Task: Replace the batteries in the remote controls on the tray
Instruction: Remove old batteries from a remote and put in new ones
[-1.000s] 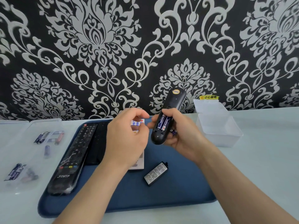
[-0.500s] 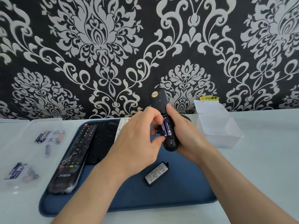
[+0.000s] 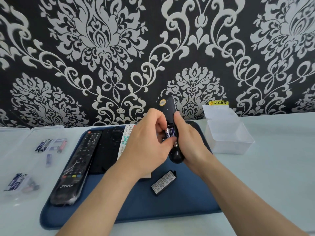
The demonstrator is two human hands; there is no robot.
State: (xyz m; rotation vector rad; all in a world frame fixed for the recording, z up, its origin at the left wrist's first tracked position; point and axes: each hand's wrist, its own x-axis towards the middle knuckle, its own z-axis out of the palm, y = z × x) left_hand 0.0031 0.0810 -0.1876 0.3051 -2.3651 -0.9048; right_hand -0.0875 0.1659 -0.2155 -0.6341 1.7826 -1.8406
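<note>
You've got the black remote upright above the blue tray, back open, two purple batteries showing. Its cover lies on the tray; three more remotes rest at the tray's left.

Pale table against a patterned wall. At centre, a blue tray. At nine o'clock, a clear shallow box, its lid open flat. At two o'clock, a clear tub, just beside the tray's right edge.
</note>
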